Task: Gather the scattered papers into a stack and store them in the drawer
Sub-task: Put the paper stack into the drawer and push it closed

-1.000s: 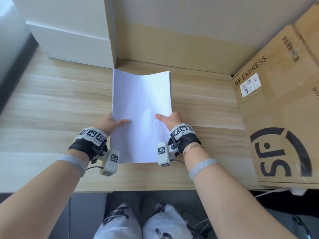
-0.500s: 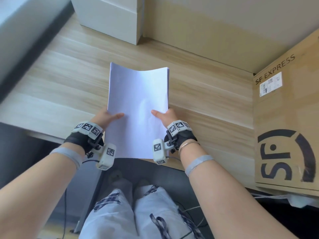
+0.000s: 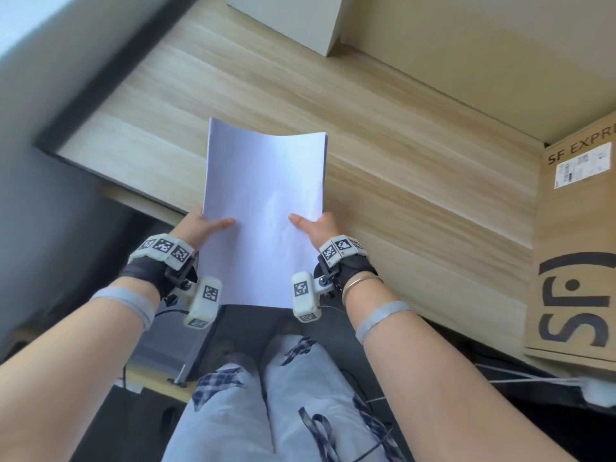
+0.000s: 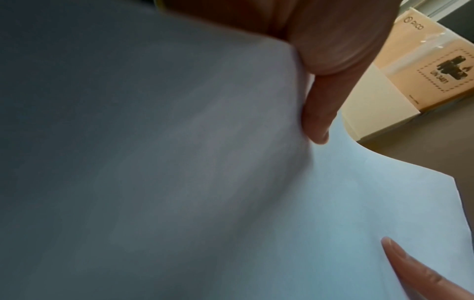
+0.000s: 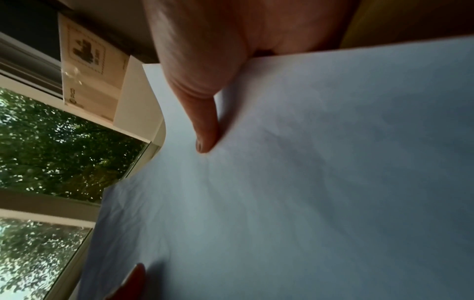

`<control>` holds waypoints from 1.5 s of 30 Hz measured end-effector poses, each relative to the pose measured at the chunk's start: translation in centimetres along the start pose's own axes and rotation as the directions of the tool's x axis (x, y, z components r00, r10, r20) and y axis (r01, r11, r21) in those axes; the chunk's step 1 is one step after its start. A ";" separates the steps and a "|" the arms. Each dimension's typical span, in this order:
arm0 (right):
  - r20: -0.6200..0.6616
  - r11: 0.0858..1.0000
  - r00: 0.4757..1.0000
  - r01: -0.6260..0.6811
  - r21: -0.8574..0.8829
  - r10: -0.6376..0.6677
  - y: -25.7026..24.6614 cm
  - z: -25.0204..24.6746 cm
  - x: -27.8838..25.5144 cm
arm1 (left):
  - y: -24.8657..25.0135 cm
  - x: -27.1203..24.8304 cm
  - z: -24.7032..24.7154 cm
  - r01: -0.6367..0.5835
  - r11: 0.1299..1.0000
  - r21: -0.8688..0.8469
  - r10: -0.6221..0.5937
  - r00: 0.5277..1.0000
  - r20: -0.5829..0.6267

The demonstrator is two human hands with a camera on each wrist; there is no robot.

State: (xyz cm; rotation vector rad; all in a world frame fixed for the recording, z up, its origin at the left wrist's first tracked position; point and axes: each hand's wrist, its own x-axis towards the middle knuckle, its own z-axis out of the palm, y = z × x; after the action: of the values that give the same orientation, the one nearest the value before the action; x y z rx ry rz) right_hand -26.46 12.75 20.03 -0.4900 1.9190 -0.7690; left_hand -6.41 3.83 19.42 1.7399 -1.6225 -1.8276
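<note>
Since a second ago the stack of papers (image 3: pixel 263 215) has come off the tabletop (image 3: pixel 383 168) toward me, near end now hanging past the tabletop's front edge over my lap (image 3: pixel 266 405); far half still above the wood. View has swung too, tabletop's left corner now visible.

Both hands hold the stack at its long sides, roughly mid-length. My left hand (image 3: pixel 200 228) pinches the left edge: thumb lies flat on top of the top sheet, fingers are under the stack, hidden in the head view. My right hand (image 3: pixel 316 228) pinches the right edge the same way, thumb on top pointing inward. The two thumbs point at each other, well apart.

Left wrist view: underside of the papers (image 4: pixel 256 203) fills the frame, one finger (image 4: pixel 318 121) pressed against it, another fingertip at lower right. Right wrist view: the papers (image 5: pixel 307 182) from below, a finger (image 5: pixel 205 130) pressed on them, blurred.

Stack sags slightly across its width, far edge curved, sheets aligned, blank white.

Cardboard box (image 3: pixel 573 261) marked SF EXPRESS sits at the right end of the tabletop. White box (image 3: pixel 293 21) sits at the back. Drawer not in view.
</note>
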 end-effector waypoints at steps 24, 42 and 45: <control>0.251 0.962 0.940 -0.183 -0.202 0.232 9.8 26.1 -3.0 | -24.3 -4.0 -13.5 0.342 0.919 -0.197 -0.365 0.926 -0.095; 0.091 0.911 0.919 -0.361 -0.198 0.384 13.3 28.3 4.4 | -26.4 9.4 -11.6 0.381 0.912 0.149 -0.377 0.924 -0.054; 0.089 0.901 0.897 -0.429 -0.059 0.433 12.6 28.5 5.1 | -26.2 11.2 -11.4 0.356 0.918 0.174 -0.349 0.934 -0.070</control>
State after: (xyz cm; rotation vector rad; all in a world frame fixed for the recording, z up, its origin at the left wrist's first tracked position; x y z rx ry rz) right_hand -3.34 9.97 -1.33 -0.1085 1.8575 -0.4098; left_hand 13.02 -0.01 -4.10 2.2632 -1.5890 -1.8160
